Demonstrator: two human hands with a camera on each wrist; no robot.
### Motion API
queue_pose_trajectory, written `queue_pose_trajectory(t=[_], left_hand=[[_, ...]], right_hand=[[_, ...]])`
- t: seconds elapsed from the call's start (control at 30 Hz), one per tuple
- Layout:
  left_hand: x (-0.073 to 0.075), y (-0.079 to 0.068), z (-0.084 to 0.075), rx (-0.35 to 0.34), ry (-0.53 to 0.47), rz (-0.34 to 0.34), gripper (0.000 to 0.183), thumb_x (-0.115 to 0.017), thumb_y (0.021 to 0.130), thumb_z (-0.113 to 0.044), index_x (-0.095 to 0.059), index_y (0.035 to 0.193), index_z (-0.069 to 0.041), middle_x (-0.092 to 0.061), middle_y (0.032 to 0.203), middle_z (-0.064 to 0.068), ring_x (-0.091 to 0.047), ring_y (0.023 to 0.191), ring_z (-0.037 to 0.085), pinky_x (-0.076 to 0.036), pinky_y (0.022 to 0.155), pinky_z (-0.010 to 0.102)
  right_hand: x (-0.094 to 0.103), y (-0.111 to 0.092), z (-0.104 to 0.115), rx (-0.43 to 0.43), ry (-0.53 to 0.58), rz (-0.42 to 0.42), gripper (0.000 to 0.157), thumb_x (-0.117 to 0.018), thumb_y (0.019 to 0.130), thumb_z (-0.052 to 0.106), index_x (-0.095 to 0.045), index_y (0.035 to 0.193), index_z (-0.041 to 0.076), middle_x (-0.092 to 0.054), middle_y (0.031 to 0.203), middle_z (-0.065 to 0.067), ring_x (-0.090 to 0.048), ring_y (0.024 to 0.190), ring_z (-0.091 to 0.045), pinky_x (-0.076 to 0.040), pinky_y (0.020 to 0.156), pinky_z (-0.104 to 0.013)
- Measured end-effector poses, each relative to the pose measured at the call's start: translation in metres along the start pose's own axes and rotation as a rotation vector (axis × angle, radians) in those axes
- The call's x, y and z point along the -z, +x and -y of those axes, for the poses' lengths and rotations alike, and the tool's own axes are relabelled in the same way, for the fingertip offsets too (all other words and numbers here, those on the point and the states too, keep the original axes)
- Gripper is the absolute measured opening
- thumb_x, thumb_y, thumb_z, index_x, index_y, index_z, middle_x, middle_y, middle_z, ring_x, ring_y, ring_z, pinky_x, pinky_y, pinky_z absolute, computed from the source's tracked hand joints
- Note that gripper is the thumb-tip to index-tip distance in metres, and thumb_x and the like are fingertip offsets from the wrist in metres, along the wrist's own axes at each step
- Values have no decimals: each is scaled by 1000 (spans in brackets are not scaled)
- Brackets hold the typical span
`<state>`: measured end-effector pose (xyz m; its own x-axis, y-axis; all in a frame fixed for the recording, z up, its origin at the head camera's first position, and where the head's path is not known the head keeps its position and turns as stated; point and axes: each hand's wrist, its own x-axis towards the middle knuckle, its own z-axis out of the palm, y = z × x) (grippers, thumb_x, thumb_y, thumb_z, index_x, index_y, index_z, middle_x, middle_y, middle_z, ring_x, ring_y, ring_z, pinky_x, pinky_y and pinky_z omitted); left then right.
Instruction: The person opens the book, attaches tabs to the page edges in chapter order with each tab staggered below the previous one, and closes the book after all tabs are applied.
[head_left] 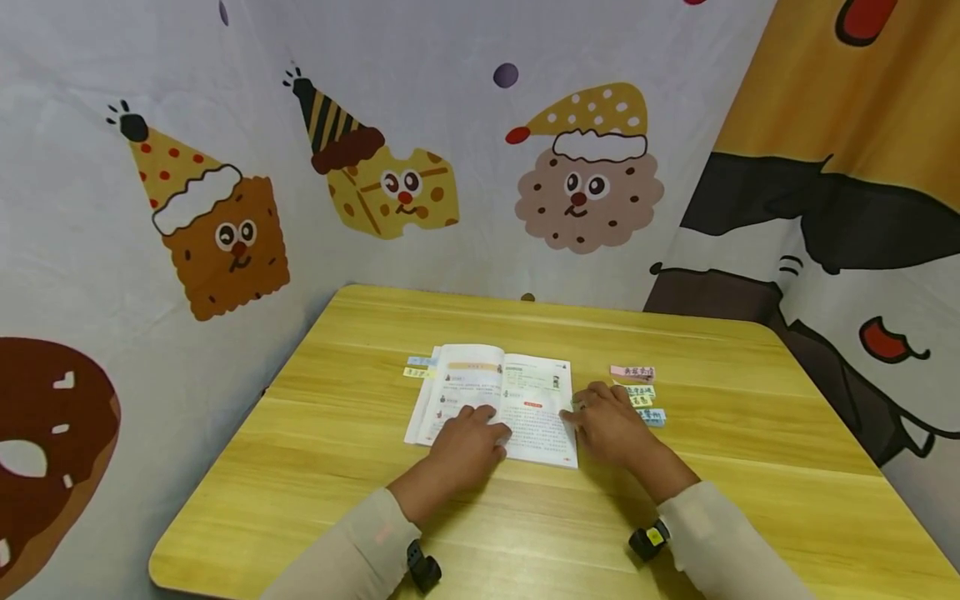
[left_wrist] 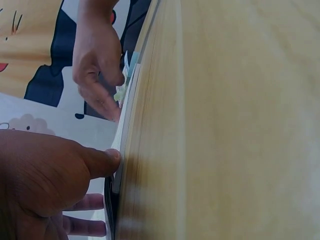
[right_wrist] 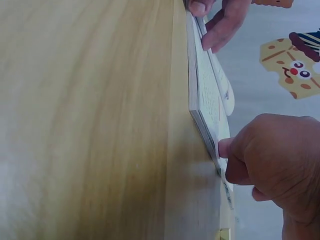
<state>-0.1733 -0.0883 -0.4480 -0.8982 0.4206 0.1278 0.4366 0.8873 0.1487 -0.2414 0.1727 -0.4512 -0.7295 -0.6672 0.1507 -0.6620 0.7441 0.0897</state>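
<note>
A printed book (head_left: 536, 417) lies spread on the wooden table. My left hand (head_left: 467, 446) rests on it around the inner fold, fingers spread over the lower part of the left page and the thumb near the right page. At the book's right edge is my right hand (head_left: 611, 423); in the right wrist view, the thumb (right_wrist: 226, 148) touches the page edge and the other fingers are partly hidden. Beside that hand stick out handwritten labels: a pink label (head_left: 632, 372), and a blue label (head_left: 651, 417) with green and yellow ones between, partly covered.
On the book's left side, a blue tab (head_left: 422, 362) and a yellow tab (head_left: 418, 372) stick out. The table (head_left: 337, 500) has rounded corners and stands against a cloth backdrop (head_left: 465, 275) printed with cartoon snacks. Black straps with small devices hang at both wrists.
</note>
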Motion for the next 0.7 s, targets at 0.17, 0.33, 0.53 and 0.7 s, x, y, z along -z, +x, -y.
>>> queue_pose_trajectory(t=[0.17, 0.33, 0.53, 0.7], left_hand=[[-3, -1, 0, 5, -4, 5, 27, -63, 89, -31, -68, 114, -26, -55, 125, 6, -50, 106, 28, -46, 75, 42], [-2, 0, -1, 21, -2, 19, 27, -61, 90, -34, -67, 115, -26, -54, 126, 5, -50, 107, 28, -46, 76, 43], [-1, 1, -2, 49, -15, 42, 34, -64, 86, -44, -68, 115, -25, -53, 127, 5, -48, 109, 28, -45, 79, 44], [-1, 2, -2, 63, -15, 54, 38, -67, 83, -46, -68, 115, -25, -53, 127, 5, -48, 109, 28, -45, 79, 44]], right_hand=[[1, -6, 2, -13, 35, -29, 26, -63, 86, 16, -73, 108, 27, -57, 116, -8, -43, 109, -31, -31, 82, -50], [8, -14, 5, 20, 77, -56, 24, -68, 81, 10, -77, 99, 24, -59, 100, -2, -47, 95, -25, -30, 73, -41], [17, -27, 8, 24, 129, -53, 19, -69, 76, 8, -78, 85, 22, -58, 81, 9, -47, 75, -13, -33, 66, -33], [23, -38, 11, -42, 191, 14, 16, -67, 79, 12, -75, 77, 26, -52, 71, 19, -45, 64, -2, -39, 58, -25]])
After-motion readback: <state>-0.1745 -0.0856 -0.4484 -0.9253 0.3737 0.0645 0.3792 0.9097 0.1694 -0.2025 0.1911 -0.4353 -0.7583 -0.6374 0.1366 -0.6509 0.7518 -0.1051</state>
